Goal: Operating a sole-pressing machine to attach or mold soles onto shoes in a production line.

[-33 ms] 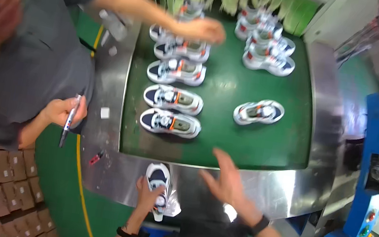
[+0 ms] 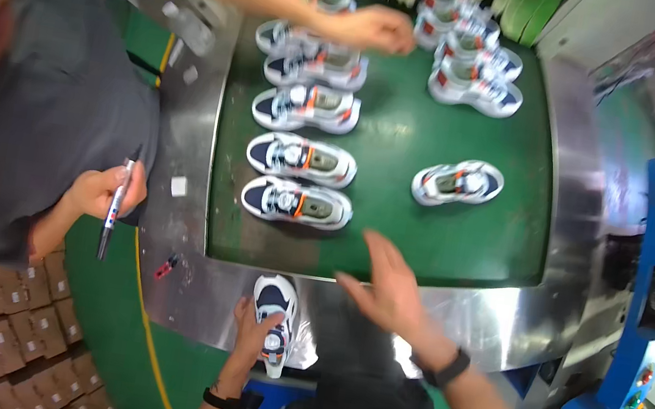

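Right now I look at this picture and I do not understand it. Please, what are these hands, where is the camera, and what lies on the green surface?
The camera sits on a person's head, looking down. Their left hand holds a sneaker on the metal table edge. Their right hand is open, reaching toward the green conveyor belt, which carries rows of sneakers. A co-worker in grey stands at the left, one hand holding a marker pen, the other hand touching shoes farther up.
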